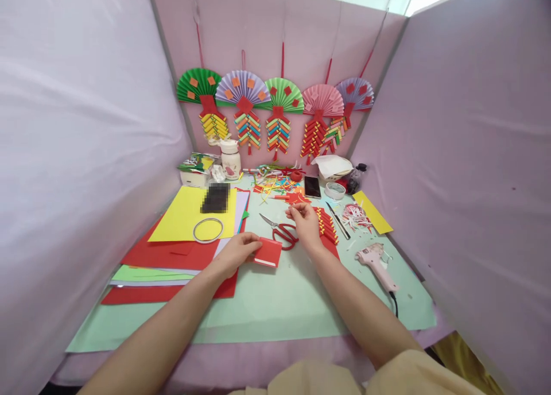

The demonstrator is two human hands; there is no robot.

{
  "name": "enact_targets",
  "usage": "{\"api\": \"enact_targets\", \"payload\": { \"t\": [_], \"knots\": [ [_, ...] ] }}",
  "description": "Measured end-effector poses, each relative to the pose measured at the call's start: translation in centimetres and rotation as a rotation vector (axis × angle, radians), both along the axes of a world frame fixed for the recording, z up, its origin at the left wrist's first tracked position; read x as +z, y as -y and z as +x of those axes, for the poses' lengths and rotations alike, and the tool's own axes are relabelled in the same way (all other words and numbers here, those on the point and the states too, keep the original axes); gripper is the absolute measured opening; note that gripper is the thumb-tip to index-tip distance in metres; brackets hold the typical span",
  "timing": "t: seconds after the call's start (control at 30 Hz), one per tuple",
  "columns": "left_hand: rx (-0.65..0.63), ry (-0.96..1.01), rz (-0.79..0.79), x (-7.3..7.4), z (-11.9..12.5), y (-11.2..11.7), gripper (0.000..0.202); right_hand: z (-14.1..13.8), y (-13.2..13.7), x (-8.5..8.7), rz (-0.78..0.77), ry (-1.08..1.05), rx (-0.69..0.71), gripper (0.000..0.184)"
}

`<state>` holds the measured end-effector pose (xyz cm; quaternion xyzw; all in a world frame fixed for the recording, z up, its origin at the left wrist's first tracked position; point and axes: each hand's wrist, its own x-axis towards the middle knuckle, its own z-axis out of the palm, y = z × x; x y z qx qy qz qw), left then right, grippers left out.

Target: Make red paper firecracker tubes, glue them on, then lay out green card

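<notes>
My left hand (pixel 236 254) pinches a small red piece of paper (pixel 269 251) by its left edge, just above the table. A white strip, like tape backing, runs along the paper's lower edge. My right hand (pixel 305 223) is raised to the right of it, thumb and fingertips pressed together; anything between them is too small to name. Scissors with dark red handles (pixel 284 237) lie between my hands, blades pointing up and left. Beside my right wrist lies a string of red paper firecrackers with yellow ends (pixel 328 225), partly hidden by that hand.
A pink glue gun (pixel 379 268) with a black cord lies at right, near a knife-like tool (pixel 338 221). Coloured paper sheets (pixel 172 214) cover the left, with a ring (pixel 208 230) on top. A phone (pixel 312 186), paper scraps (pixel 275 184) and a bottle (pixel 231 161) stand farther back.
</notes>
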<state>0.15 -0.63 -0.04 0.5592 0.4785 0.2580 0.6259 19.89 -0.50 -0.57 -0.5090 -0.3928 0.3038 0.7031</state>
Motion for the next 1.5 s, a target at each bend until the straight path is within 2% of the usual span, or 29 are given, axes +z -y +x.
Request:
{"api": "enact_targets", "payload": {
  "t": [0.07,0.17,0.23,0.33,0.47,0.6,0.73,0.87,0.93,1.0,1.1,1.27,1.5],
  "knots": [
    [-0.009,0.003,0.014,0.1,-0.1,0.0,0.023,0.2,-1.7,0.2,-0.003,0.12,0.011,0.009],
    [-0.02,0.011,0.026,0.2,-0.1,0.1,0.021,0.9,-3.9,0.0,-0.182,0.515,0.055,0.011],
    [-0.025,0.01,0.033,0.3,-0.2,0.2,0.02,1.6,-5.0,-0.4,-0.246,0.674,0.064,0.017],
    [-0.028,-0.004,0.041,0.2,-0.2,0.2,0.019,2.8,-6.0,-0.6,-0.266,0.787,0.016,0.023],
    [-0.052,-0.028,0.088,-0.1,-0.2,0.2,0.017,3.6,-7.3,-0.3,-0.306,0.939,-0.002,0.02],
    [-0.067,-0.045,0.13,-0.6,-0.3,0.1,0.016,2.4,-8.8,0.0,-0.341,1.078,0.042,0.015],
    [-0.058,-0.03,0.146,-0.5,-0.3,0.1,0.015,0.2,-10.2,-0.5,-0.35,1.149,0.049,0.017],
    [-0.047,-0.002,0.119,-0.2,-0.2,0.2,0.012,-1.2,-11.5,-1.2,-0.35,1.122,0.039,0.008],
    [-0.043,0.007,0.112,-0.2,-0.3,0.1,0.011,-1.5,-12.3,-1.0,-0.333,1.069,0.036,0.009],
    [-0.042,0.002,0.122,-0.3,-0.3,0.0,0.011,-1.3,-13.0,-0.2,-0.29,0.989,0.035,0.013],
    [-0.038,-0.003,0.134,-0.3,-0.5,0.0,0.011,-0.5,-13.7,2.0,-0.199,0.827,0.042,0.019],
    [-0.029,-0.011,0.14,0.1,-0.5,0.1,0.012,1.6,-13.1,5.3,-0.108,0.578,0.09,0.035],
    [-0.03,-0.009,0.129,0.3,-0.5,0.2,0.012,3.4,-11.1,7.0,-0.054,0.385,0.169,0.038]
  ]
}}
